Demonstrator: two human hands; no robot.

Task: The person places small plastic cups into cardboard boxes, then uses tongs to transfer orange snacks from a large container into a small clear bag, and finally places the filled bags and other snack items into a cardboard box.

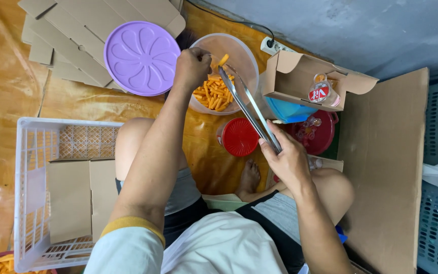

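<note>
**Tongs over the bowl**

I see the right hand clamped round slim metal tongs, tips reaching into the clear round plastic bowl of orange sticks. The left hand is curled over the bowl's rim, pinching one stick. Left of it lies a ridged lilac lid; beside the right, a red ribbed lid and an open cardboard box.

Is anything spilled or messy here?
No spill shows. The orange sticks all lie inside the clear bowl, where the left hand and the tongs held by the right hand meet. The purple lid lies off the bowl on flat cardboard.
</note>
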